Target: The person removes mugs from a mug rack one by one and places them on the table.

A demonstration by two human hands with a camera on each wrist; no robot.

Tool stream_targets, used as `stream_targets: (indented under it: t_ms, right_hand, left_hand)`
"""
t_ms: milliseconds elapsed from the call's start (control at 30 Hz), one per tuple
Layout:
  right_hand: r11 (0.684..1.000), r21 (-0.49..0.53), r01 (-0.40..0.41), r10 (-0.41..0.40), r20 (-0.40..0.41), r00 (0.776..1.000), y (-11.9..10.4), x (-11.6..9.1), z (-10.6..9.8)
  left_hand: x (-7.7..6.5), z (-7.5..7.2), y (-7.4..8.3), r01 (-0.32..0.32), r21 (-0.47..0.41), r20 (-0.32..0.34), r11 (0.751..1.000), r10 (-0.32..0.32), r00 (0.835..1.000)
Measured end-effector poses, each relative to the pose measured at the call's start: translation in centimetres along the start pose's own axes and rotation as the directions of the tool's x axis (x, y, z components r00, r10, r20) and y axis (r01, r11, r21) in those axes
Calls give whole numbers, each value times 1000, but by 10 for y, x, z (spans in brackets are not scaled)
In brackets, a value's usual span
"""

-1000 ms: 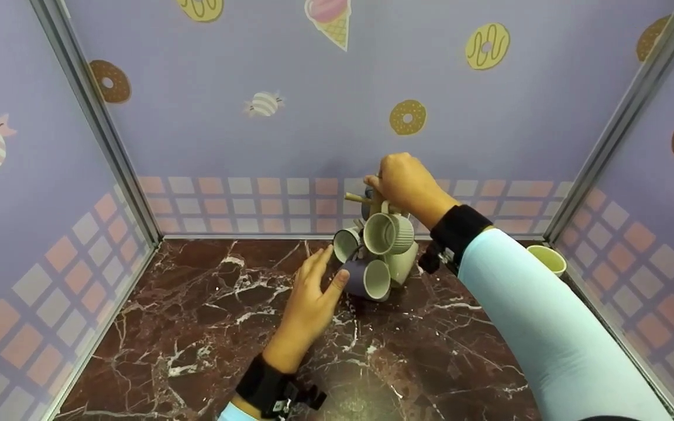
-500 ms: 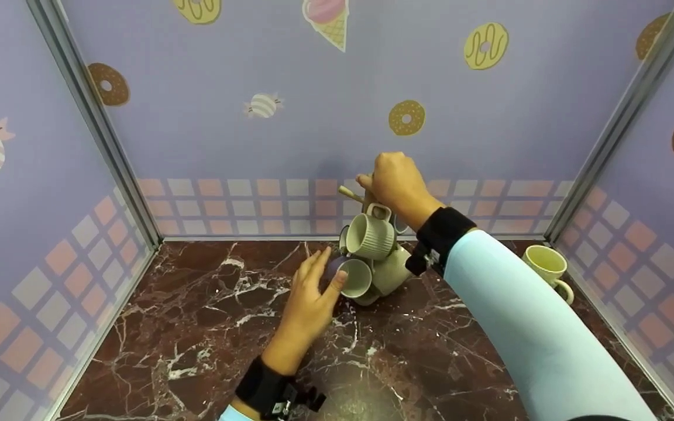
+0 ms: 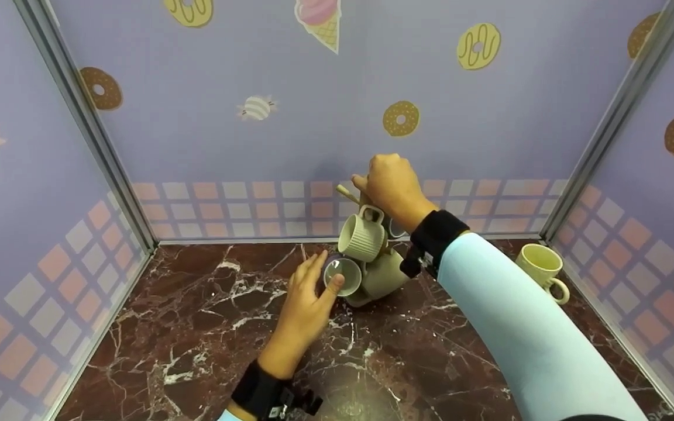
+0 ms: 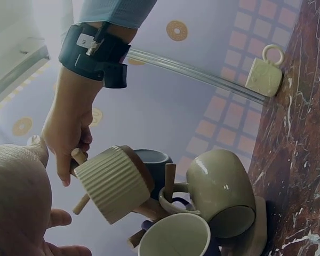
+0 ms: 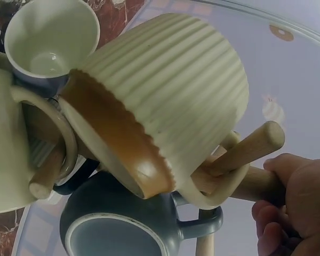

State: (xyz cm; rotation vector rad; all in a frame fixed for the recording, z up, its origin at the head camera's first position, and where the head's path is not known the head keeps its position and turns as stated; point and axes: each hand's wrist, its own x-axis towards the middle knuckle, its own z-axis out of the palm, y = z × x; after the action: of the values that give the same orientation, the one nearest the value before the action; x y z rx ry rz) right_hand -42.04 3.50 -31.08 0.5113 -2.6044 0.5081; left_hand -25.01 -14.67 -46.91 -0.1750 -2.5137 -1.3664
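Note:
My right hand point(image 3: 392, 184) grips the top of the wooden post point(image 5: 258, 184) of a mug tree, its fingers curled round it. Several mugs hang from its pegs: a cream ribbed mug point(image 3: 363, 238) with a brown base band, a glossy beige mug point(image 4: 218, 186), a dark blue-grey mug point(image 5: 144, 213) and a low purple mug point(image 5: 53, 40) with a pale inside. The tree's base point(image 3: 359, 299) shows under them. My left hand point(image 3: 308, 298) is beside the purple mug with fingers extended, its thumb overlapping the mug's mouth in the head view.
A yellow-green mug point(image 3: 540, 263) stands alone at the right, near the side wall, partly behind my right sleeve point(image 3: 518, 316). The brown marbled tabletop point(image 3: 226, 327) meets a patterned back wall point(image 3: 255, 146), close behind the mug tree.
The mug tree has turned under my right hand, its front mugs swinging left. My right arm shifted slightly left, uncovering more of the yellow-green mug. My left hand stayed nearly still.

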Motion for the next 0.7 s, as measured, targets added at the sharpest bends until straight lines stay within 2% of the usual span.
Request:
stream_targets:
  t_ms: [267, 467, 700]
  right_hand:
    - [997, 62, -37, 34, 53, 998, 3, -6, -5]
    - [989, 133, -58, 56, 16, 998, 14, -17, -10]
    - [968, 229, -100, 107, -17, 994, 28, -39, -17]
  left_hand:
    - [0, 4, -4, -21, 4, 2, 1000, 21, 1000]
    - [1, 7, -7, -32, 7, -30, 999, 32, 999]
    - [1, 6, -7, -14, 3, -31, 1000, 15, 999]
